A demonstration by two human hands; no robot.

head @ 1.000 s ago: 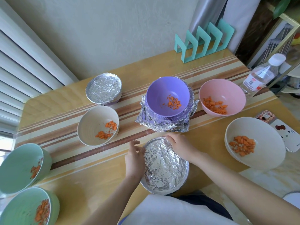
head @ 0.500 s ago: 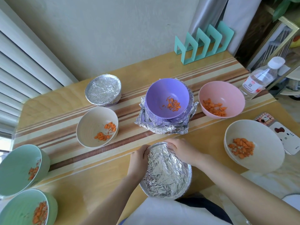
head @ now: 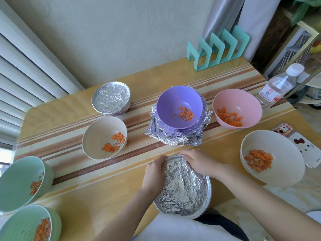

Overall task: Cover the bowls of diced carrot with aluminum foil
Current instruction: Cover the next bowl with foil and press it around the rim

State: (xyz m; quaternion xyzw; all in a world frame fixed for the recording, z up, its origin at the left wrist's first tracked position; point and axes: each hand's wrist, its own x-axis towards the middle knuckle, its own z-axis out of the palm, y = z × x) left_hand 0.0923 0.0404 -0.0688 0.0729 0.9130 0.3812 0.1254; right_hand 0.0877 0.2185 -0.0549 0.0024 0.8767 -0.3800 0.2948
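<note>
Both our hands grip the far rim of the near foil-covered bowl [head: 184,193] at the front edge of the table [head: 104,192].

Our left hand [head: 153,171] curls its fingers round the rim's far-left side, and our right hand [head: 199,161] curls over the far-right side. Each presses crumpled foil against the bowl, and the two hands are close but apart. Just beyond them the purple bowl [head: 173,101] of diced carrot stands uncovered on a stack of foil sheets [head: 173,139]. Also uncovered, with carrot inside, are the pink bowl [head: 250,103], the left cream bowl [head: 97,136], the right cream bowl [head: 260,143], and at far left the upper green bowl [head: 17,180] and the lower green bowl [head: 19,226]. The far foil-covered bowl [head: 111,97] sits near the wall.
</note>
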